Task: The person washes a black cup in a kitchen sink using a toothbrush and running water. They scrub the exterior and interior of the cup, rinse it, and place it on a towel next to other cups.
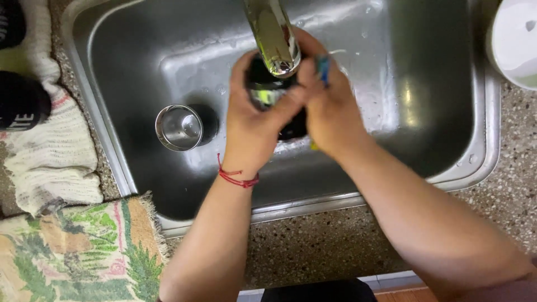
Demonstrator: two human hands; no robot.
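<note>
— Fingers (244, 72) of the left hand (250, 120): how are they set?

— They are curled around a dark, glossy round vessel (268, 92), which is gripped from its left side. A red string bracelet (238, 178) is worn on that wrist.

— And the right hand (330, 112)?

— It is pressed against the vessel's right side, with the fingers closed. A blue and yellow scrubbing piece (323, 68) is held by them against the vessel; only its blue edge above the knuckles and a yellow sliver below the hand can be seen.

— Where is the vessel held?

— It is kept above the stainless steel sink basin (403, 112), directly beneath the spout of the chrome tap (274, 36), which hides part of it. Whether water is running cannot be told.

— What else is seen in the basin?

— A small stainless steel cup (180, 127) is stood upright on the sink floor, left of the hands and apart from them. Water droplets are scattered on the metal.

— And around the sink?

— The basin is set in a speckled stone bench (335, 246). A white knitted cloth (50, 156) is laid on the left, with two dark objects (22, 103) on it, and a fringed woven mat with a green leaf pattern (78, 251) lies just below it. A white round container (514, 39) is seen at the upper right corner.
</note>
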